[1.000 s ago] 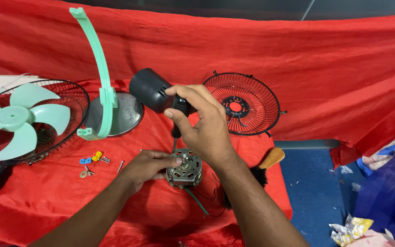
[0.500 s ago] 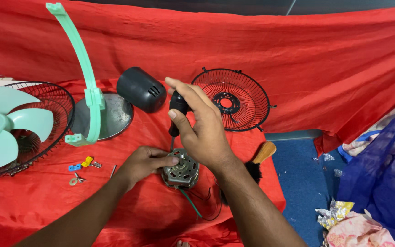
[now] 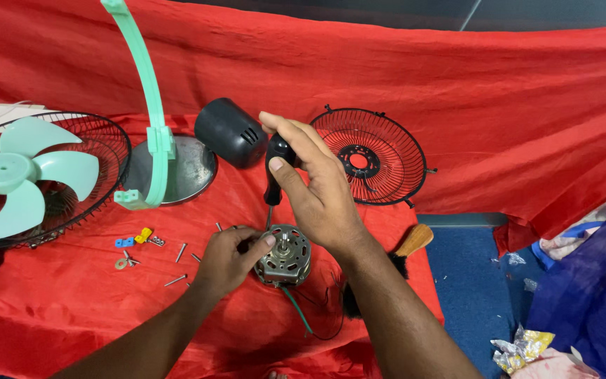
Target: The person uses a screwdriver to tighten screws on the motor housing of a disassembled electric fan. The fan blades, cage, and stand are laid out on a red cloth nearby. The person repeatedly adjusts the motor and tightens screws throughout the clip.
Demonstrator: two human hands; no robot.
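A metal fan motor [image 3: 285,256] with trailing wires lies on the red cloth [image 3: 71,309]. My left hand [image 3: 229,258] grips its left side and steadies it. My right hand [image 3: 315,186] is wrapped around the black handle of a screwdriver [image 3: 273,175], held upright with its tip down at the motor. A black motor cover [image 3: 229,132] lies just behind the screwdriver.
At the left stand a green fan stand on a round metal base [image 3: 184,172] and a green blade in a black grille [image 3: 15,179]. A second black grille [image 3: 369,156] leans at the back. Loose screws and small clips [image 3: 142,242] lie left of the motor; a wooden-handled brush [image 3: 405,251] lies right.
The view has swung a little, so everything sits slightly differently in frame. My right hand has closed more firmly on the screwdriver and set it upright over the motor. The left hand stays on the motor.
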